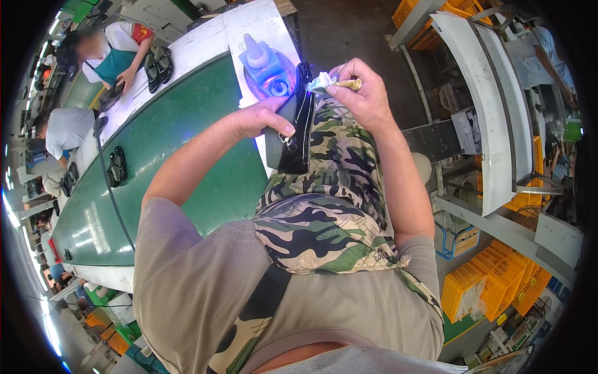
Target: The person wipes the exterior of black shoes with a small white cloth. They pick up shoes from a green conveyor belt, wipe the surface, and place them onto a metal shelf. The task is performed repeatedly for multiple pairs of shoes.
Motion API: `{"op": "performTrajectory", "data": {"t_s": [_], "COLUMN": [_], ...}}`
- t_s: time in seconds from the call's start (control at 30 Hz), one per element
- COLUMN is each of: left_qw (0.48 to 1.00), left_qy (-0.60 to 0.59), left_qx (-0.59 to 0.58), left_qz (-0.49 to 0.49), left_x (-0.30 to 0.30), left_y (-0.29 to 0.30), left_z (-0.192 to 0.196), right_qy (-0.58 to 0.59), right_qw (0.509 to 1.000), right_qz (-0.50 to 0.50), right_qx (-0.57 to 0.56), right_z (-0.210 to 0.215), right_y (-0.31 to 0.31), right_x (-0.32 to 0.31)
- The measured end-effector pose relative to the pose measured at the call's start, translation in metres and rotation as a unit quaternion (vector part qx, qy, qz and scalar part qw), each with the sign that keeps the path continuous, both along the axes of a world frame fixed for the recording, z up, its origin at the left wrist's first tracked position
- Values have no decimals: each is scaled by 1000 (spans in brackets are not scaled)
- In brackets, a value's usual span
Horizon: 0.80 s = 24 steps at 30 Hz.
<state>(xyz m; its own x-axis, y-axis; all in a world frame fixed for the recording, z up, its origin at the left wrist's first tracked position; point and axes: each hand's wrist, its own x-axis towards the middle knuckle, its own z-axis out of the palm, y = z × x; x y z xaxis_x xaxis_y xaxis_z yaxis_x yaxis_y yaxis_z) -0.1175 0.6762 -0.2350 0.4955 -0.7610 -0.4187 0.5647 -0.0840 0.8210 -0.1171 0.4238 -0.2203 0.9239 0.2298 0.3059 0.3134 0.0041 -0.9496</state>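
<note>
My left hand [265, 118] grips a black shoe upper [293, 134], holding it upright over my lap by its side. My right hand [361, 93] pinches a small brush with a tan handle and a white-blue tip [333, 82], its tip touching the top edge of the shoe upper. Just behind the shoe stands a blue glue pot with a white cone nozzle [265, 65] on the white table edge [261, 25]. A camouflage apron [330, 206] covers my lap.
A green conveyor belt [162, 149] runs along my left, carrying a pair of black sandals [116, 165]. Other people sit at its far side with more black sandals [157, 65]. A grey metal rack [492, 112] and orange crates [498, 280] stand on my right.
</note>
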Motion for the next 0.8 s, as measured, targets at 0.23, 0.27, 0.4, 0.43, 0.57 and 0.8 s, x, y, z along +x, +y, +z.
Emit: {"op": "performTrajectory", "data": {"t_s": [0.23, 0.27, 0.4, 0.43, 0.57, 0.8], "left_qw": [990, 987, 978, 974, 964, 948], "left_qy": [78, 77, 109, 124, 155, 208], "left_qx": [-70, -87, -77, -79, -91, -108], "left_qz": [97, 111, 162, 170, 195, 216], "left_x": [-4, -4, -2, -2, -2, -8], "left_y": [-8, -8, -7, -7, -8, -19], "left_z": [-8, -14, -28, -33, -45, -48], "right_qy": [35, 45, 87, 95, 68, 61], "right_qw": [999, 998, 992, 990, 994, 993], "right_qz": [27, 33, 64, 71, 81, 89], "right_qx": [29, 31, 67, 73, 36, 49], "right_z": [-15, -15, -20, -21, -21, -12], "right_y": [3, 2, 1, 0, -7, -21], "right_x": [-15, -17, -24, -26, -30, -44]}}
